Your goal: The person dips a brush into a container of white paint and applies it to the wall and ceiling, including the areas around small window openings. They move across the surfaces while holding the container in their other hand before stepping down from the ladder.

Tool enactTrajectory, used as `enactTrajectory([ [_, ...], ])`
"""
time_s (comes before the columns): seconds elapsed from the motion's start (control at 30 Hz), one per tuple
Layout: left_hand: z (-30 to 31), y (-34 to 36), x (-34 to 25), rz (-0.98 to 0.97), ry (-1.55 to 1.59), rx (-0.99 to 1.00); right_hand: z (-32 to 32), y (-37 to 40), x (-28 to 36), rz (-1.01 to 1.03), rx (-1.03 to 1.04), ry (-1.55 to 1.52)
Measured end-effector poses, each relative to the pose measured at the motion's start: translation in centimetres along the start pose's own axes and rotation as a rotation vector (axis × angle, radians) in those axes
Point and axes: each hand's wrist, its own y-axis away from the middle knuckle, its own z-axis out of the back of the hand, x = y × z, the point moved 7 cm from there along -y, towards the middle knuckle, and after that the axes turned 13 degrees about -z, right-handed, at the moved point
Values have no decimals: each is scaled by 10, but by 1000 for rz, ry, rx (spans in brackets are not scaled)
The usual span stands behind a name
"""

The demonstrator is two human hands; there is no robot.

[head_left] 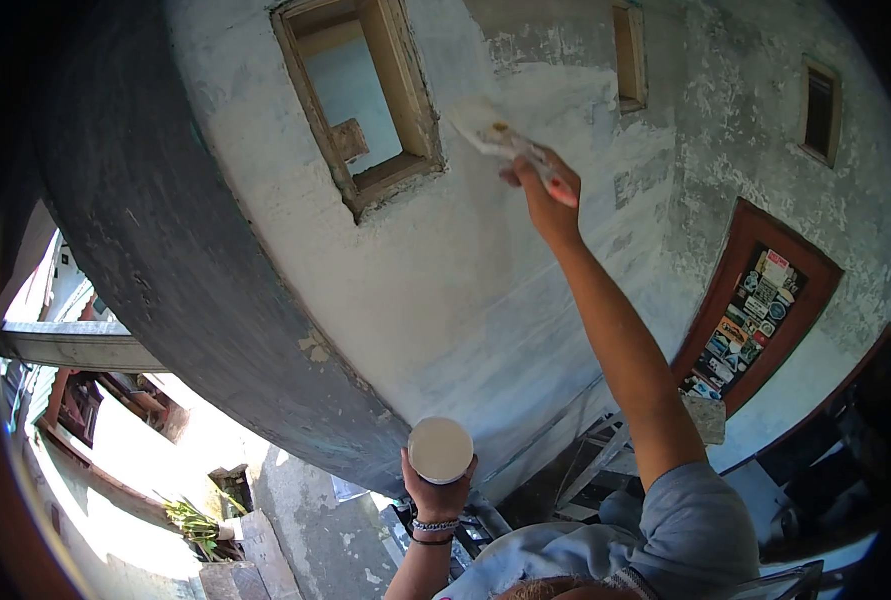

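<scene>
My right hand (545,190) is raised at the upper middle, its fingers wrapped round the handle of a wide paintbrush (510,143). The brush's pale bristles lie against the whitish wall (365,290), just right of a small wooden-framed window opening (360,100). Low in the middle, my left hand (438,497) is closed round a round tub (440,450) of off-white paint, held upright. Bracelets circle the left wrist. Part of the left fingers is hidden by the tub.
A dark grey curved wall section (195,270) runs down the left. Below stands a ladder-like metal frame (595,465). At right are a red-framed door with stickers (750,320) and small windows (818,110). A plant (197,525) is at lower left.
</scene>
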Motion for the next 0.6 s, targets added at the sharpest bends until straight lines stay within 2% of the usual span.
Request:
enactTrajectory([
  [0.07,2,-4,1,3,28,90,26,47,-48,-97,-10,40],
  [0.17,8,-4,1,-6,19,46,62,129,-116,-305,-32,67],
  [0.3,5,-2,1,4,15,20,110,188,-159,-617,-179,102],
  [0.37,10,1,0,3,-12,4,111,150,-153,-573,-119,157],
  [0.43,8,1,2,-6,-26,48,84,80,-107,-426,-89,173],
  [0.5,6,0,1,-17,-37,49,55,2,-39,-338,-127,319],
  [0.6,3,1,2,-35,-32,7,21,-106,65,-17,-152,177],
])
